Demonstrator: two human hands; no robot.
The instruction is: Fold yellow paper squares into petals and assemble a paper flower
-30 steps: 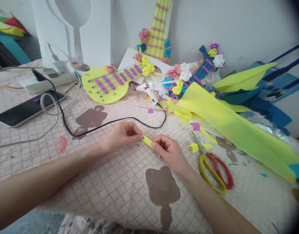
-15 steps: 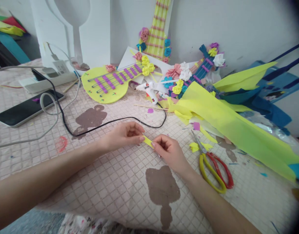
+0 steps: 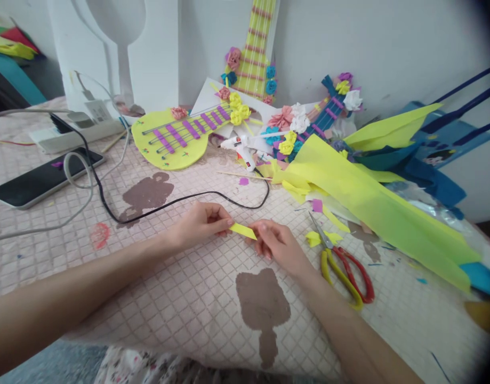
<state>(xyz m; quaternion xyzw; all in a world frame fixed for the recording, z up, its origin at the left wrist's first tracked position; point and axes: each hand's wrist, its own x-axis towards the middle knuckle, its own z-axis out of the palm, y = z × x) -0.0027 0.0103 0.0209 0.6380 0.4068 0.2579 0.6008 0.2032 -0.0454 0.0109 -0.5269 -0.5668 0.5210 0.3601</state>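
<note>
A short, narrow strip of yellow crepe paper [image 3: 243,230] stretches between my hands, low over the quilted tablecloth. Its left end is pinched between the thumb and fingers of my left hand [image 3: 207,221]. My right hand [image 3: 277,241] has its fingers curled at the other end, which lies against the fingertips with its slanted edge showing. To the right of that hand are scissors [image 3: 337,261] with one yellow and one red handle, beside small yellow scraps [image 3: 314,238].
A white glue gun [image 3: 241,149] trails a black cord [image 3: 181,201] behind my hands. Decorated paper guitars [image 3: 173,138] stand at the back. A phone [image 3: 40,178] and power strip [image 3: 74,136] are left; large yellow crepe sheets [image 3: 372,208] spread right.
My right fingers have shifted back along the strip's right end, so more of the yellow strip shows. The left hand keeps its pinch. The whole view has shifted slightly.
</note>
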